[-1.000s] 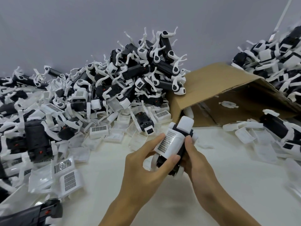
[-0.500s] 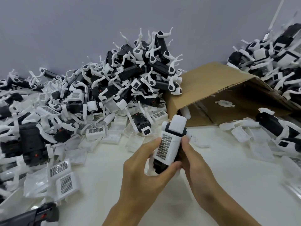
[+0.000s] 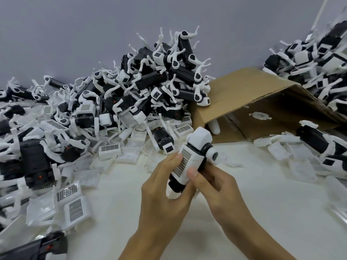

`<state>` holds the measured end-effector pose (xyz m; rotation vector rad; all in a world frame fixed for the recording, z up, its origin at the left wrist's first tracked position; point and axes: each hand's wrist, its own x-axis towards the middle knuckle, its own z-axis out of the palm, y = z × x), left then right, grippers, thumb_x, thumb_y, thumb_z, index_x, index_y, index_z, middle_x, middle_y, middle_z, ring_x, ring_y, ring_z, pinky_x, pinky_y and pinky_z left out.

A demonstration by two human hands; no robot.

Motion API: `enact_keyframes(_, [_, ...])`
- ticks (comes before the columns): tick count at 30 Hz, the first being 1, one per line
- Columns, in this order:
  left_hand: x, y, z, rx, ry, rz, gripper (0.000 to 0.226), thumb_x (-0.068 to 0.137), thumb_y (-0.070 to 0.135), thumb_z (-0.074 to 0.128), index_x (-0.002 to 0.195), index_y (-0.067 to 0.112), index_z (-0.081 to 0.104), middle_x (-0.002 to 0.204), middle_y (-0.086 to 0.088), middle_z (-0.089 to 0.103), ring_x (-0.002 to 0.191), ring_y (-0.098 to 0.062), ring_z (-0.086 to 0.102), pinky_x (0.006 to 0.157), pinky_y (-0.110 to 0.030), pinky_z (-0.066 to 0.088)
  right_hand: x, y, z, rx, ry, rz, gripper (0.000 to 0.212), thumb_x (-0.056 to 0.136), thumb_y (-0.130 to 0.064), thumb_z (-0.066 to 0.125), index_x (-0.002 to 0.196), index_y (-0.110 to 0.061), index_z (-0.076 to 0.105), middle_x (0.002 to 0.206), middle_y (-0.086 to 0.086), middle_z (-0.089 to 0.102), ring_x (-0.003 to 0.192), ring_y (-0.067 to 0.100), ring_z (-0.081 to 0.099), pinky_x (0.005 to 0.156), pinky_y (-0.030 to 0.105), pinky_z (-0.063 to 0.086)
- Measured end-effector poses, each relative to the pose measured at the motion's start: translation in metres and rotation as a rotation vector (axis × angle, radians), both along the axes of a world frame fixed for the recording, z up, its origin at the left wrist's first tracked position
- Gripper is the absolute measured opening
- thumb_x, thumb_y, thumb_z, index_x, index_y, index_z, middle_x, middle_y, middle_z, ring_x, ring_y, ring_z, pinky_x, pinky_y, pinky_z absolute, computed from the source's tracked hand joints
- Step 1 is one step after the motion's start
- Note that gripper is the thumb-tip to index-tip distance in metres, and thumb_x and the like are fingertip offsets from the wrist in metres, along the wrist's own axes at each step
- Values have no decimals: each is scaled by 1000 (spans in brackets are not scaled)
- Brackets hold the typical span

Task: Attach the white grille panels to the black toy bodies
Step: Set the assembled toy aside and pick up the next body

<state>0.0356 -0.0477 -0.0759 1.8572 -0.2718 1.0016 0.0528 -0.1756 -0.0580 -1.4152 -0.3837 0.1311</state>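
Seemingly mid-fit, in the head view, both hands worked on one black toy body [image 3: 201, 156] held in the air above the near middle of the white table [image 3: 262, 194]. The left hand [image 3: 161, 190] wrapped round the toy's lower end, its forefinger tip laid on the upper left edge of the white grille panel [image 3: 183, 164]. The right hand [image 3: 216, 182] gripped the toy from the right, its thumb pressing the panel's lower right corner. The panel lay flat along the body and looked seated or nearly so; whether its clips had caught could not be told.

Several things could have gone wrong from there. Pressure at only two opposite corners might have left one edge proud, so the panel would pop loose when the toy was dropped on a heap. The toy's thin white legs stuck out near the palms and could have bent or snapped under a hard squeeze. A slip might have sent the toy into the loose grille panels [image 3: 75, 201] by the table's left edge.

The heap of toys [image 3: 150, 87] along the far edge leaned against the tipped cardboard box [image 3: 249, 91] and could have slid if nudged. More toys [image 3: 319, 59] lay at the far right corner.
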Motion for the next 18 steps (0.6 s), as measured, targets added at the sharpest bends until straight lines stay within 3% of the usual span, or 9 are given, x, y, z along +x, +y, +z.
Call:
enact_keyframes(6, [-1, -2, 1, -35, 28, -111, 33, 86, 23, 77, 116, 23, 64, 117, -3, 70, 112, -17, 69, 93, -30, 55, -1, -4, 5, 67, 23, -42, 31, 76, -52, 77, 106, -44, 76, 107, -10, 78, 103, 7, 73, 77, 12, 54])
enact_keyframes(9, [-3, -1, 5, -104, 113, -270, 24, 92, 25, 64, 115, 18, 68, 116, 0, 70, 111, -22, 67, 89, -35, 57, 1, -5, 9, 136, 63, -108, 30, 65, -52, 81, 92, -40, 80, 94, -5, 80, 87, 9, 76, 64, 18, 58])
enact_keyframes(11, [-5, 0, 10, -242, 192, -346, 18, 95, 27, 59, 106, 23, 72, 106, 0, 73, 103, -18, 69, 82, -24, 56, 2, -7, 9, 117, 75, -147, 32, 61, -56, 76, 86, -37, 81, 88, -3, 80, 81, 12, 76, 60, 23, 60])
enact_keyframes(14, [-5, 2, 16, -401, 306, -341, 16, 89, 36, 63, 99, 27, 72, 98, 3, 75, 92, -12, 71, 73, -14, 53, -1, -7, 11, 61, 23, -105, 27, 70, -63, 80, 90, -44, 79, 90, -8, 79, 85, 10, 76, 64, 20, 59])
enact_keyframes(16, [-3, 2, 17, -443, 383, -432, 26, 88, 43, 60, 101, 27, 75, 96, 2, 76, 90, -11, 72, 72, -16, 54, -4, -6, 11, 24, -39, -89, 34, 70, -71, 74, 95, -47, 77, 93, -8, 79, 87, 12, 76, 67, 27, 62])
enact_keyframes(18, [-3, 2, 16, -454, 410, -496, 29, 90, 43, 58, 103, 25, 77, 95, -1, 76, 91, -15, 71, 76, -21, 54, -5, -6, 10, 3, -93, -113, 43, 64, -80, 72, 95, -51, 76, 91, -11, 78, 86, 10, 76, 65, 23, 61])
